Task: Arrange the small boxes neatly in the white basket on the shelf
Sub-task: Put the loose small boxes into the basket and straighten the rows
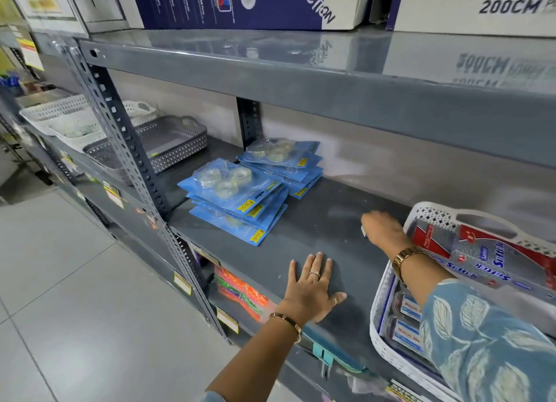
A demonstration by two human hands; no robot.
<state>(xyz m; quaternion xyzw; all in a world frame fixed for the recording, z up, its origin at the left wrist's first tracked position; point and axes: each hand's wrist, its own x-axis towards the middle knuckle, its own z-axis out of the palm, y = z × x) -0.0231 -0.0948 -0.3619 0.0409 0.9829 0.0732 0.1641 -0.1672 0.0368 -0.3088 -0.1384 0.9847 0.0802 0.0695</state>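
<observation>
My right sleeve, leaf-printed, crosses the near corner of the white basket [379,305], which sits at the right end of the shelf [316,236] with its near rim overhanging the front edge. Left hand [313,284] lies flat on the bare shelf close to the front edge, fingers spread, palm down, grip apart on nothing; I judge it is there to brace me while the other arm reaches. Right hand [383,228] is out past the basket's left rim, toward the back of the shelf, knuckles up. A small pale thing shows at its underside, possibly a small box, but too little shows to say; I cannot tell whether that grip is closed on anything. Inside the basket: small boxes [410,329] with blue-and-white labels lined along the near left wall, partly hidden by my forearm. Red-and-silver packs [481,260] lie slanted across the far half, resting over the rim, so the boxes have only the near end to line up in. Two stacks of blue tape packs [237,197] sit well apart to the left, mid-shelf. Arranging looks part done; the near row seems orderly.
</observation>
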